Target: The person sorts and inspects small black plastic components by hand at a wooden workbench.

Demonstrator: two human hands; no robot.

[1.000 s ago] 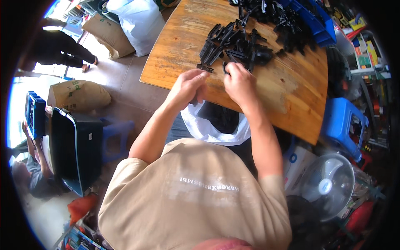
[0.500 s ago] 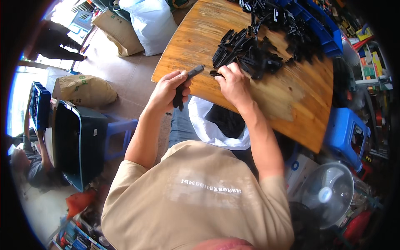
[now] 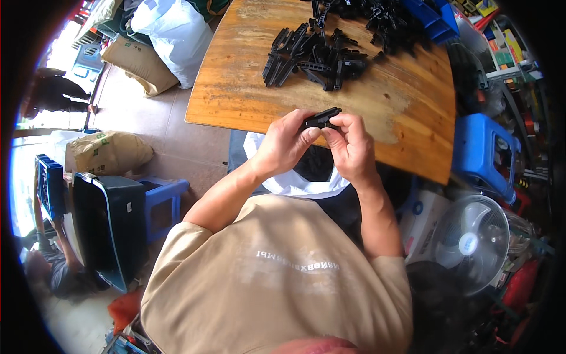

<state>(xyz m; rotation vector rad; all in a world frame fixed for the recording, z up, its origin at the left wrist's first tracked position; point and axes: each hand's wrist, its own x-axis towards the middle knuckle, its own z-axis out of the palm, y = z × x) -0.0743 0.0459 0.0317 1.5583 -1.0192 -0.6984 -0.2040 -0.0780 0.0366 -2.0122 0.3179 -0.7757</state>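
Observation:
Just beyond the table's near edge, a slim black plastic part is held between both hands. My left hand is closed on its left end, thumb along the near side. At the other end, my right hand pinches it with thumb and fingers; whether a second small piece is there I cannot make out. Below the hands hangs a white bag with black pieces inside, partly hidden. Loose black plastic parts lie heaped on the wooden table, with a larger heap farther back.
At the table's far right stands a blue bin. A blue stool and a fan are on the right. To the left are sacks, a dark green tub, another blue stool and a person with a blue crate.
My hands have come together, bringing the black part toward my body, with the right hand leaving the tabletop beside the heap. The whole view has shifted, so the table sits farther left and higher.

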